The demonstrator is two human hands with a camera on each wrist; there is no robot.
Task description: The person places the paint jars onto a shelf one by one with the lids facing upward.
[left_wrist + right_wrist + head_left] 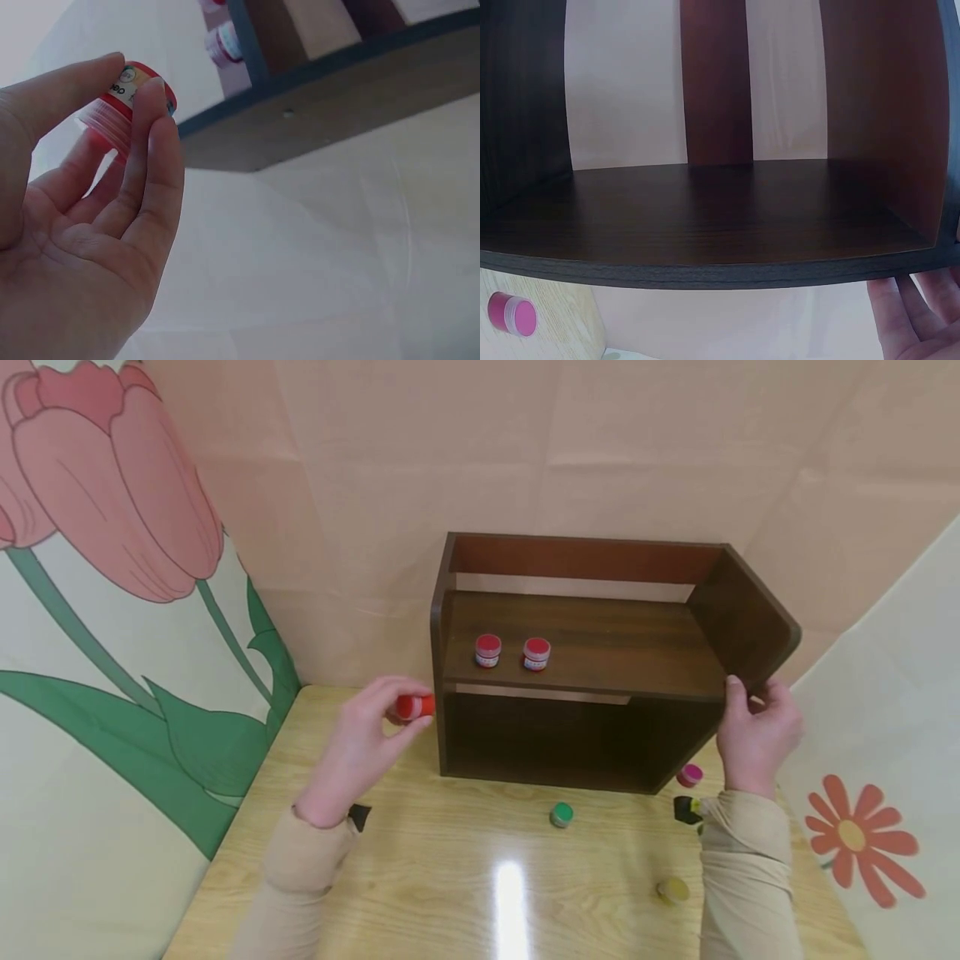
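Partly, the left fingers [163, 165] hide the red jar [118, 106] they pinch.

Small labelled red jar [415, 706], held sideways in the left hand [366, 739], which was near a dark brown two-tiered shelf [622, 652]

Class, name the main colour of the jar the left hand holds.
Red: the jar shows best in the left wrist view.

You face a peach backdrop [360, 502], tulip print [105, 493] left, flower print [851, 836] right, wooden tabletop [420, 868] below.
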